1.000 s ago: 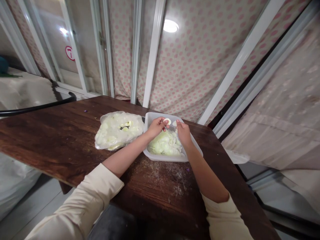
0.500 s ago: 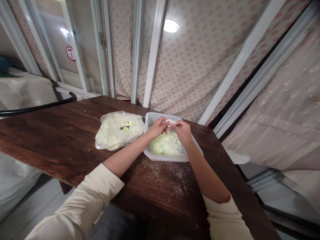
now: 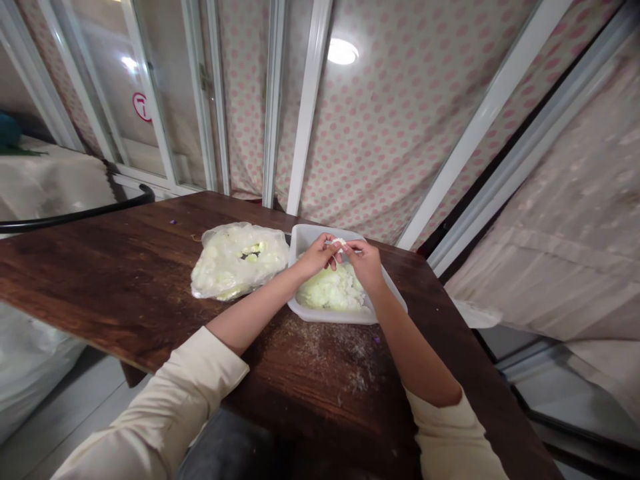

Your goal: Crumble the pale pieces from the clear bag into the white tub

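Note:
My left hand point(image 3: 324, 253) and my right hand point(image 3: 364, 260) meet above a white plastic tub point(image 3: 345, 318). Between the fingertips of both is a small white, ruffled piece point(image 3: 339, 245), pinched from either side; its exact kind is too small to make out. Below them in the tub lies a heap of soft white and pale yellow-green pieces point(image 3: 330, 288). To the left of the tub, a clear plastic bag point(image 3: 225, 260) holds more pale yellow-white pieces, some showing through an opening in its top.
The dark wooden table point(image 3: 150, 267) carries fine pale crumbs point(image 3: 330, 347) in front of the tub and a few tiny purple bits. Glass panels with a pink-dotted curtain point(image 3: 380, 133) stand behind it. A black curved rail point(image 3: 100, 208) is at the left, a whitish plastic sack point(image 3: 30, 360) below.
The white piece has been turned slightly between my fingertips and looks a little smaller. Both hands stay in nearly the same place over the tub.

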The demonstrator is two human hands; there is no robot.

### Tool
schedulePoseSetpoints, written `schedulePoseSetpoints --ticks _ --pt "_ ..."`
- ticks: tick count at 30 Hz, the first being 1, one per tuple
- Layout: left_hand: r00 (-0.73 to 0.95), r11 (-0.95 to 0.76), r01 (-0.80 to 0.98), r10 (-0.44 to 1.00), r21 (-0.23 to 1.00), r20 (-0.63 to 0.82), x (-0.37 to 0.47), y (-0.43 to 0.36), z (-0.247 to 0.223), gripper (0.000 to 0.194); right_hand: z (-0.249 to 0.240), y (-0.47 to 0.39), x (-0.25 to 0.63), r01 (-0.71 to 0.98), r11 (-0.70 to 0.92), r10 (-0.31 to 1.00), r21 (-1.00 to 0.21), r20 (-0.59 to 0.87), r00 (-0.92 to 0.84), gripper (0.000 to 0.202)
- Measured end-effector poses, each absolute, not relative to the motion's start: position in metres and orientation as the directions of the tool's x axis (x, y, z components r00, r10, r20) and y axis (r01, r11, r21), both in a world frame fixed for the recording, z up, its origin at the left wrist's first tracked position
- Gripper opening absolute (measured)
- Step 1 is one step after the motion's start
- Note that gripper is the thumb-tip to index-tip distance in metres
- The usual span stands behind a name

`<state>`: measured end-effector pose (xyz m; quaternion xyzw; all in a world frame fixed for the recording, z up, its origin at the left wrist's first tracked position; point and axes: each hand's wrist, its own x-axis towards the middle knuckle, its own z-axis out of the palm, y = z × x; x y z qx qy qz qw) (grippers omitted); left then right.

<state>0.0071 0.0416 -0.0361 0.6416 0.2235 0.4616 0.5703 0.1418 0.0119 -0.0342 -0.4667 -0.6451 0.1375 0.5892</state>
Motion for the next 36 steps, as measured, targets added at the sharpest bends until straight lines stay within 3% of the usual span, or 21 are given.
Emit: schedulePoseSetpoints --ticks 11,18,31,36 --pt "0.452 -0.221 -0.206 0.843 0.953 0.293 0.0065 0.0416 -0.0349 0.011 -0.0338 0.0118 0.1436 0.516 0.398 0.722 -0.758 0.606 0.333 0.031" --pt "0.495 -0.259 -0.250 0.794 0.933 0.353 0.0069 0.0435 -0.0387 0.015 -0.0339 0.0133 0.1453 0.475 0.521 0.771 -0.709 0.630 0.095 0.031" --pt "0.438 -0.235 -0.223 0.843 0.946 0.313 0.0077 0.0440 -0.0374 0.015 -0.0320 0.0105 0.1439 0.498 0.426 0.732 -0.756 0.611 0.302 0.030" --pt "0.488 -0.278 -0.247 0.792 0.928 0.367 0.0073 0.0458 -0.0402 0.016 -0.0326 0.0113 0.1424 0.489 0.496 0.765 -0.717 0.628 0.145 0.032"
